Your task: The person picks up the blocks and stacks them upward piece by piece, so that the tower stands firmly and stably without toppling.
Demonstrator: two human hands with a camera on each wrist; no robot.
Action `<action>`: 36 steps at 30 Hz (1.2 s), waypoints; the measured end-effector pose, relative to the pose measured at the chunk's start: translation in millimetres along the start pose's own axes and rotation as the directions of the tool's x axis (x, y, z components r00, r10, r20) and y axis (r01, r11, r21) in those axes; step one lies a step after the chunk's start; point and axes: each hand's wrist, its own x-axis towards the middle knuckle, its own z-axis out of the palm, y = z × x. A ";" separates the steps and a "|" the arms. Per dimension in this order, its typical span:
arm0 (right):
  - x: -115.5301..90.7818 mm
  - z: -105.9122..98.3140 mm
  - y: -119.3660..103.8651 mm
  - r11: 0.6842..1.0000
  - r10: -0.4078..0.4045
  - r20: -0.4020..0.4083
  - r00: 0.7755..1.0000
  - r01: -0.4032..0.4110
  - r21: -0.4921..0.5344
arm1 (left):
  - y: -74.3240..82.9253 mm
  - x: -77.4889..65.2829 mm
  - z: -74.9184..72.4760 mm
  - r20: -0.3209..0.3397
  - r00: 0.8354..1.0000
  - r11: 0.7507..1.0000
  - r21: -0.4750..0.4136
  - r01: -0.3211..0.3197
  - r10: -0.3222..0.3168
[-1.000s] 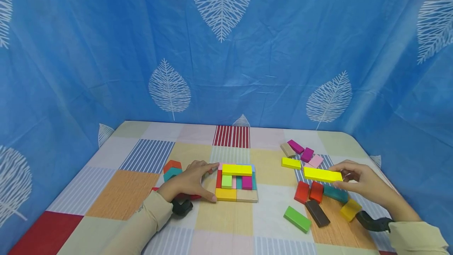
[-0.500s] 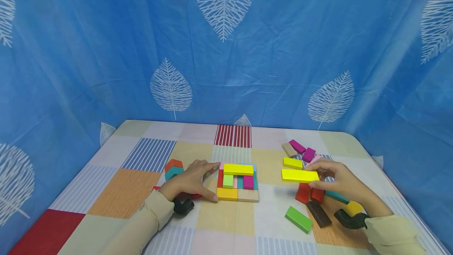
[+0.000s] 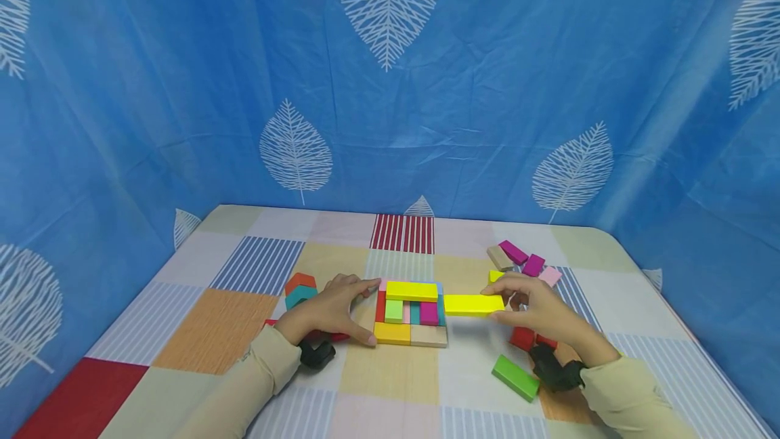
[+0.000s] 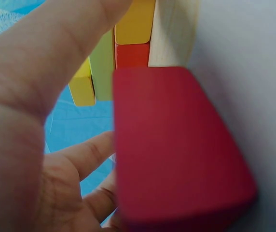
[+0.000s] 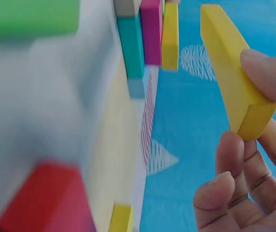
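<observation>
In the head view, my right hand point(image 3: 530, 303) pinches one end of a long yellow block point(image 3: 472, 305) in the air, just right of a low structure of coloured blocks. In the right wrist view the thumb and fingertips grip that block near one end. The structure has a yellow block point(image 3: 412, 290) lying across its far side, with a light green block point(image 3: 393, 311) and a magenta block point(image 3: 429, 313) standing in front. My left hand point(image 3: 335, 310) lies at its left side, thumb and index finger spread by its corners; whether they touch is hard to tell.
A dark red block point(image 4: 172, 145) sits under my left palm, with orange point(image 3: 300, 282) and teal point(image 3: 300, 297) blocks behind. On the right lie a green block point(image 3: 515, 378), red blocks point(image 3: 522, 338), and magenta point(image 3: 513, 251), pink point(image 3: 550, 276) and beige point(image 3: 500, 258) blocks.
My right hand has carried the long yellow block leftward from above the loose blocks to beside the structure. The left hand has stayed in place.
</observation>
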 end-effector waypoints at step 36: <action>44.7 76.6 -43.7 0.986 0.064 0.022 0.998 -0.060 -0.159 | 34.3 6.3 -1.6 -0.075 0.997 0.998 0.059 0.020 -0.015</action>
